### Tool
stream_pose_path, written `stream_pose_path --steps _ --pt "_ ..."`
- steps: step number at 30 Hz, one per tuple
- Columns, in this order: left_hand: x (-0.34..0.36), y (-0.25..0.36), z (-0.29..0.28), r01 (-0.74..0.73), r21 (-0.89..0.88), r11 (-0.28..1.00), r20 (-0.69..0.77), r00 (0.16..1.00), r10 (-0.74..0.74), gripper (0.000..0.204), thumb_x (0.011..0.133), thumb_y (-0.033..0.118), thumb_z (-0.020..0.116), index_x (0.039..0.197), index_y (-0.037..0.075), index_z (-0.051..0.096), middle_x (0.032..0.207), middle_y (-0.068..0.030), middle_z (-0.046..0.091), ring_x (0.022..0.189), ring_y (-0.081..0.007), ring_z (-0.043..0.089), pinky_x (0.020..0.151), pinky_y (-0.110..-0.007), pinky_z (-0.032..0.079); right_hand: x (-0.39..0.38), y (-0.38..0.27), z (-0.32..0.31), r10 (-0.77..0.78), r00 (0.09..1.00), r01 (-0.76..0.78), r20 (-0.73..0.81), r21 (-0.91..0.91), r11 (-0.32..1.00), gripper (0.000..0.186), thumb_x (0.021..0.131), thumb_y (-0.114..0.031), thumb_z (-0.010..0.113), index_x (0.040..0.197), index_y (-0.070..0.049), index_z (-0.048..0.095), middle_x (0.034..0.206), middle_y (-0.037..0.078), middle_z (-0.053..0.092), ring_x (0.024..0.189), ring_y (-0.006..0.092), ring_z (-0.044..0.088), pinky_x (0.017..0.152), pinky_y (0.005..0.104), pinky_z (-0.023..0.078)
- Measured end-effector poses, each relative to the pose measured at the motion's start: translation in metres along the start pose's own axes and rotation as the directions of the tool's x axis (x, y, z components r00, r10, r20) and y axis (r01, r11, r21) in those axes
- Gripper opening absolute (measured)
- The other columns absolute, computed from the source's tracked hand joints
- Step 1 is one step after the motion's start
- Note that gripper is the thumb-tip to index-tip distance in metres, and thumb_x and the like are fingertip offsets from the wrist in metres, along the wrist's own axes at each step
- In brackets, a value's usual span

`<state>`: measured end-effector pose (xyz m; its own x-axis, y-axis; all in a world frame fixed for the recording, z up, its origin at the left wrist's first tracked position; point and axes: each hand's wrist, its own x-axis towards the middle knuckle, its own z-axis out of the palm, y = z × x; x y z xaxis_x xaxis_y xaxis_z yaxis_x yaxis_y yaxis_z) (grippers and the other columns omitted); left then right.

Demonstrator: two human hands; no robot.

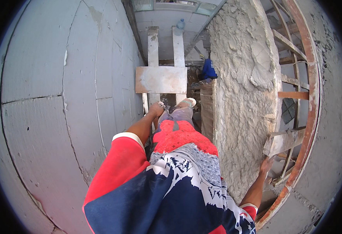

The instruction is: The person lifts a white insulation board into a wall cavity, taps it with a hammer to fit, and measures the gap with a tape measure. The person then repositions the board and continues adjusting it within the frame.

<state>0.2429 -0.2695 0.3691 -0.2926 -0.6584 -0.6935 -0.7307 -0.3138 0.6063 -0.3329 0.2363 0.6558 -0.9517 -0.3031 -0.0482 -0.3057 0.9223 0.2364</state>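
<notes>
My left hand [156, 109] hangs low beside my left leg, next to the grey block wall; its fingers are too small and partly hidden to make out. On the other side, my right hand [266, 163] is at the edge of the rough plastered wall [243, 78], just under the end of a wooden board [284, 142]. Whether its fingers grip the wall edge or the board cannot be seen. My feet, in sandals [192, 102], stand on two narrow planks [153, 46], just short of a flat panel [161, 80] laid across them.
The grey block wall [34, 78] rises close on my left. A curved rusty metal frame [313, 89] with wooden bars stands at the right. Ahead are a clear bluish plastic bottle [180, 25] on a plank end and a blue item [209, 70] lower down. Gaps show between the planks.
</notes>
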Motion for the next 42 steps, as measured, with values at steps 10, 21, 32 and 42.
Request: stream_pose_path --steps 10,21,32,42 --pt "-0.003 0.002 0.006 0.007 0.031 0.999 0.014 1.0 -0.007 0.031 0.09 0.035 0.071 0.111 0.011 0.075 0.113 -0.0192 0.074 0.11 -0.0348 0.069 0.096 -0.041 0.053 -0.003 -0.013 -0.005 0.022 1.0 -0.022 0.019 -0.01 1.0 0.076 0.107 -0.052 0.032 0.159 0.002 0.026 0.161 0.028 0.032 0.149 0.0421 0.032 0.124 0.0472 0.024" --pt "-0.006 0.002 0.003 0.018 0.042 0.999 0.01 1.0 -0.018 0.033 0.091 0.034 0.07 0.113 0.01 0.074 0.116 -0.0193 0.073 0.113 -0.0345 0.068 0.098 -0.041 0.053 -0.004 -0.008 -0.001 0.006 0.998 -0.003 -0.067 0.045 0.999 0.075 0.106 -0.053 0.034 0.158 0.002 0.03 0.159 0.027 0.036 0.146 0.043 0.036 0.122 0.0482 0.027" --pt "-0.001 -0.005 0.005 0.01 -0.002 1.0 0.044 0.999 -0.01 0.034 0.091 0.032 0.069 0.114 0.007 0.073 0.116 -0.0187 0.073 0.113 -0.0332 0.069 0.098 -0.04 0.052 -0.002 -0.003 0.002 -0.006 0.997 0.009 -0.072 0.053 0.999 0.075 0.106 -0.052 0.035 0.158 0.003 0.03 0.161 0.027 0.034 0.148 0.0413 0.034 0.123 0.047 0.026" --pt "0.006 -0.008 0.012 0.0 -0.006 1.0 0.061 0.998 0.001 0.034 0.09 0.03 0.068 0.115 0.007 0.072 0.117 -0.0185 0.073 0.113 -0.0324 0.069 0.098 -0.04 0.052 0.002 0.015 0.007 -0.114 0.993 0.109 -0.033 -0.142 0.984 0.076 0.106 -0.052 0.035 0.158 0.004 0.028 0.16 0.029 0.035 0.147 0.043 0.034 0.123 0.0474 0.025"
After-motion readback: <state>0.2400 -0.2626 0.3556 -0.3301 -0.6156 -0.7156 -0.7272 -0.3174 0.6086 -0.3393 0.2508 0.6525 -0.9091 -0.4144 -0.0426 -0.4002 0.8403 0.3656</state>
